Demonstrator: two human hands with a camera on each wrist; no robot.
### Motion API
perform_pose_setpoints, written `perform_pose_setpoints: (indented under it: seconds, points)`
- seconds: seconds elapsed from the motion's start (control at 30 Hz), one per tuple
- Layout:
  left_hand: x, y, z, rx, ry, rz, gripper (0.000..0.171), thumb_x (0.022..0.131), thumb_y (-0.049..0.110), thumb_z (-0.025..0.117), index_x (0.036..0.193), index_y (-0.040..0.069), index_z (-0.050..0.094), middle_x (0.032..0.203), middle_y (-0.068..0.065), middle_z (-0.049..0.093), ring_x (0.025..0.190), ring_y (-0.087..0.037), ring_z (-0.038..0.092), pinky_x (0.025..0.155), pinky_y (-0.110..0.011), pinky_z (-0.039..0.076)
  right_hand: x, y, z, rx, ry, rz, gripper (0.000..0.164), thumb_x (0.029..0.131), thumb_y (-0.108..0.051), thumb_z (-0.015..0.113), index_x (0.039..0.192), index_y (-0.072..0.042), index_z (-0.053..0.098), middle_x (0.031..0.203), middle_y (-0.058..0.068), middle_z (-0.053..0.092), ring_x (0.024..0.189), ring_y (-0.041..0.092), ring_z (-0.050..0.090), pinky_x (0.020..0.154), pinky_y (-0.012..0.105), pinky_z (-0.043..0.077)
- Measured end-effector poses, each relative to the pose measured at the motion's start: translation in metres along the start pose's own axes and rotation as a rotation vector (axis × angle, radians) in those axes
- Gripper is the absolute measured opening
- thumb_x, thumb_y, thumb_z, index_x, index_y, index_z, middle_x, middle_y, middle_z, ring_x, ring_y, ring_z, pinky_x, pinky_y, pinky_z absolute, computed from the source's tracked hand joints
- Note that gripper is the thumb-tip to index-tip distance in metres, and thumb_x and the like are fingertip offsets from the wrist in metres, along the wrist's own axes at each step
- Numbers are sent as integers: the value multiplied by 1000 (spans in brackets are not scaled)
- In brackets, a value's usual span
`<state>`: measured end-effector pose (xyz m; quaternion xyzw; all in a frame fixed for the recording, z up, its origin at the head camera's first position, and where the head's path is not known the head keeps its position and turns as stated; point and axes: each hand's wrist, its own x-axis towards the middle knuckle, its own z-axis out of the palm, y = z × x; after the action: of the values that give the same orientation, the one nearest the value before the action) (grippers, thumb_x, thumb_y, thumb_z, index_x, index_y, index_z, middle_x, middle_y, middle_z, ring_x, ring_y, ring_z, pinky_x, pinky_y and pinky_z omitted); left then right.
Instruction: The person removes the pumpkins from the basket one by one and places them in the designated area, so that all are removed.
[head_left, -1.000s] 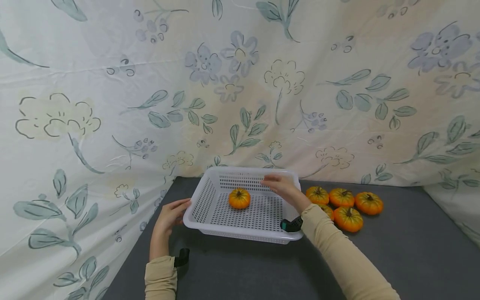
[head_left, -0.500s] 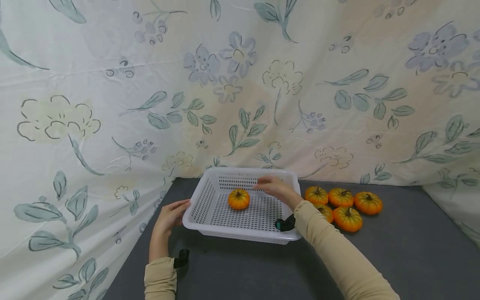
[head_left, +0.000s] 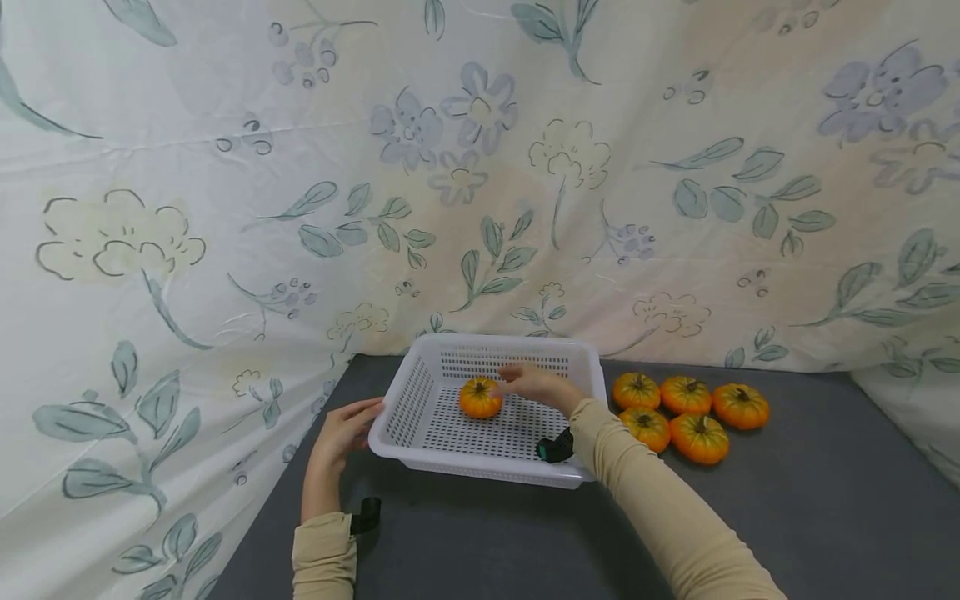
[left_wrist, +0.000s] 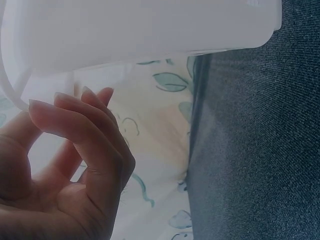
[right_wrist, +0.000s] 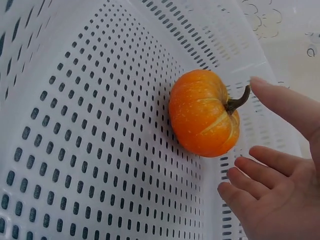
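Observation:
A white perforated plastic basket (head_left: 480, 468) stands on the dark table, holding one small orange pumpkin (head_left: 477, 402). My left hand (head_left: 341, 435) is at the basket's left rim; in the left wrist view its thumb and forefinger pinch the rim of the basket (left_wrist: 145, 30). Inside the basket, my right hand (head_left: 534, 385) reaches beside the pumpkin from the right. The right wrist view shows that hand (right_wrist: 275, 187) with thumb and fingers spread, the thumb tip close to the brown stem of the pumpkin (right_wrist: 200, 115) and the other fingertips just short of its side.
Several more orange pumpkins (head_left: 699, 438) sit grouped on the dark table (head_left: 810, 500) to the right of the basket. A floral cloth (head_left: 480, 250) hangs behind and along the left side of the table.
My right hand has moved left and lower into the basket, up to the pumpkin. The left hand stays at the rim, and the basket and pumpkins have not moved.

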<state>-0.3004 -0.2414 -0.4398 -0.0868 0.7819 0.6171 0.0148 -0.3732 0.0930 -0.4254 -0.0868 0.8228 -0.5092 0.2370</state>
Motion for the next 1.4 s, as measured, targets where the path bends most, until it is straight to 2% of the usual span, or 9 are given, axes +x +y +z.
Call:
perform_pose_setpoints:
  seconds: [0.23, 0.5, 0.63, 0.93, 1.07, 1.23, 1.4]
  points:
    - [1, 0, 1, 9, 9, -13, 53, 91, 33, 69, 132, 1, 59, 97, 5, 70, 74, -7, 66, 63, -27, 52, 4, 1, 4, -63, -102, -44, 80, 89, -24, 70, 153, -3, 27, 159, 19, 26, 147, 38, 26, 118, 54, 21]
    - [2, -1, 2, -1, 13, -26, 51, 91, 31, 69, 131, 2, 60, 96, 4, 70, 75, -8, 67, 63, -28, 52, 7, 2, 8, -85, -127, -83, 83, 87, -25, 71, 154, -6, 25, 159, 15, 27, 145, 36, 27, 119, 55, 18]
    - [3, -1, 1, -7, 16, -24, 51, 90, 32, 70, 131, 2, 60, 97, 4, 71, 76, -8, 67, 64, -28, 53, 9, 2, 9, -70, -149, -86, 77, 88, -22, 70, 153, -8, 30, 158, 15, 30, 143, 35, 30, 119, 55, 19]
    - [4, -2, 1, 12, 13, -18, 54, 90, 35, 70, 132, 2, 60, 103, 1, 71, 79, -9, 67, 65, -28, 52, 8, 4, 12, -112, -128, -72, 58, 87, -24, 73, 138, -8, 51, 147, 13, 47, 136, 31, 44, 114, 49, 33]
    - [3, -2, 1, 17, 11, -20, 54, 90, 35, 69, 132, 2, 59, 102, 2, 70, 79, -8, 66, 65, -28, 52, 10, 6, 15, -128, -170, -90, 63, 87, -23, 73, 142, -8, 47, 150, 14, 44, 140, 31, 40, 116, 47, 32]
    - [3, -2, 1, 12, 9, -16, 54, 90, 35, 69, 132, 3, 60, 102, 3, 70, 79, -8, 66, 66, -28, 52, 15, 8, 18, -138, -244, -102, 69, 88, -22, 72, 149, -13, 40, 156, 10, 37, 144, 29, 34, 118, 47, 27]
    - [3, -2, 0, 14, 12, -14, 54, 91, 35, 69, 132, 2, 60, 100, 3, 70, 79, -8, 66, 66, -28, 53, 17, 9, 19, -179, -222, -117, 65, 87, -24, 73, 145, -13, 46, 153, 10, 41, 143, 30, 37, 117, 47, 29]
